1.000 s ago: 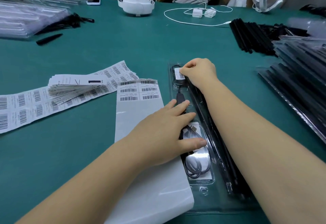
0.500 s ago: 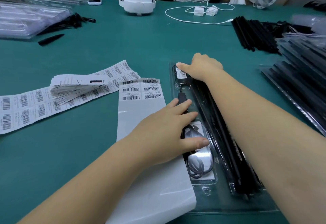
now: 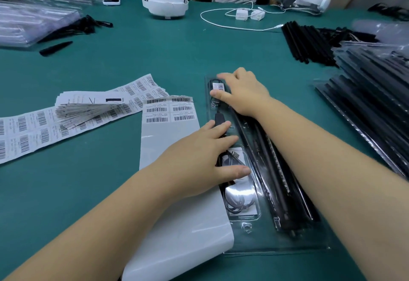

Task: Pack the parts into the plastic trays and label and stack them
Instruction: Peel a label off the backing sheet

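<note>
— Both hands are flat on our clear plastic tray (image 3: 250,239), which lies on the green table (image 3: 143,48): left hand (image 3: 199,159) pressing its middle, right hand (image 3: 241,91) spread beside the small label (image 3: 218,86).

— We judge it light, thin, bendy and slick, so we'd lift it by both long edges.

— Blur hides our right fingertips; whether they touch the label, we cannot tell.

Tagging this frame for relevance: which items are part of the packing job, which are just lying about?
Job:
clear tray
small label under right hand
left hand on tray
barcode label sheet
black rods
stacked trays

Lying about:
white headset
phone
white chargers
</note>
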The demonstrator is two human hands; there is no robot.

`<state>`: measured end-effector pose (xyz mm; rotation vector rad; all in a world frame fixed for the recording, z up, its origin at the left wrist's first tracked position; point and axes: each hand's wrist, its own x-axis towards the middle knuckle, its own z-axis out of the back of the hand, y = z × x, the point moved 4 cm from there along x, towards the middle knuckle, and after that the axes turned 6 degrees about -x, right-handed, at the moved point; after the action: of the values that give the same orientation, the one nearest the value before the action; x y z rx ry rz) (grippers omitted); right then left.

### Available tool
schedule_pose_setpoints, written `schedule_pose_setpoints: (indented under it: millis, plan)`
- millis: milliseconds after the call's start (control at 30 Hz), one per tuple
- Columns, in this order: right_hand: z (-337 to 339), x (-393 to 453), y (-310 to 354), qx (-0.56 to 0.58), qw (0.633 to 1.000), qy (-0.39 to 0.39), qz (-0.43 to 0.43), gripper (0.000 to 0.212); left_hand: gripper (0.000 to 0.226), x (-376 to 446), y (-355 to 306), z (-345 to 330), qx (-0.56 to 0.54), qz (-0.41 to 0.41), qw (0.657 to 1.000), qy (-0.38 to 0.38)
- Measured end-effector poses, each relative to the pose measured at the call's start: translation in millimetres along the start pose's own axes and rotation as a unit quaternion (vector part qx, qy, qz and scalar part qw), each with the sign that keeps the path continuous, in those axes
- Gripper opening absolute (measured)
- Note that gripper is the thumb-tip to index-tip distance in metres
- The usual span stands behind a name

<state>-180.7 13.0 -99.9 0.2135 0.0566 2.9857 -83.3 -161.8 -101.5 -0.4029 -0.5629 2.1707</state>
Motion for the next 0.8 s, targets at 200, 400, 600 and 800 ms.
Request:
schedule_pose_setpoints:
  millis: [200,400,600,800]
  plan:
    - [-6.9,-3.2,17.6,-0.051,0.983,0.057,0.165,0.075,0.075,0.1,-0.3,0.5,0.005,-0.002,1.0,0.0]
    - [-11.1,-1.3,27.6,-0.057,0.983,0.143,0.097,0.076,0.076,0.3,2.3,1.0,-0.003,-0.005,1.0,-0.004]
    - [-13.7,-2.5,44.0,-0.045,0.985,0.168,-0.001,0.065,0.075,0.6,1.8,0.6,0.002,-0.034,0.999,-0.013]
    - [-7.4,-13.6,45.7,0.06,0.993,0.084,0.064,0.058,0.085,1.2,2.5,-3.0,0.023,-0.041,0.999,-0.002]
